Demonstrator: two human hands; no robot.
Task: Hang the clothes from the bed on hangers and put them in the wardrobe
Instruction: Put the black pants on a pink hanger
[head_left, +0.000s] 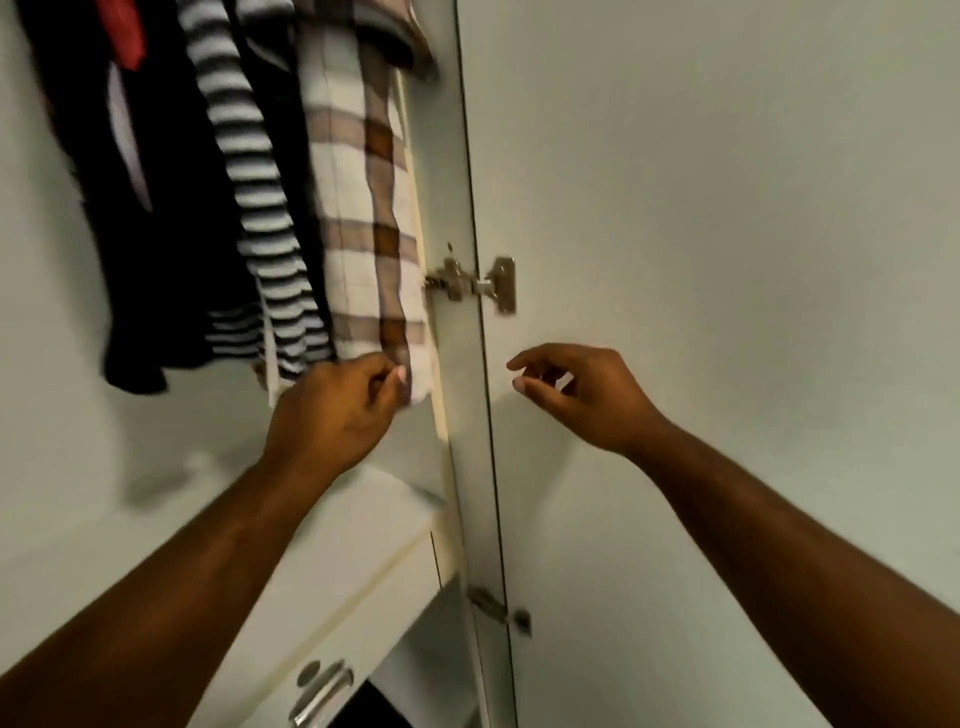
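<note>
Several garments hang inside the wardrobe at the upper left: a black one (156, 218), a black-and-white striped one (260, 208) and, rightmost, a cream and brown checked shirt (363, 208). My left hand (337, 410) pinches the bottom hem of the checked shirt. To its right, my right hand (576, 395) hovers in front of the open wardrobe door (727, 260), fingers loosely curled and holding nothing. The hangers and rail are out of view above.
The door hangs on a metal hinge (475, 283) just above my hands, with a second hinge (498, 608) lower down. Below the clothes sits a white drawer unit (332, 561) with a metal handle (317, 691).
</note>
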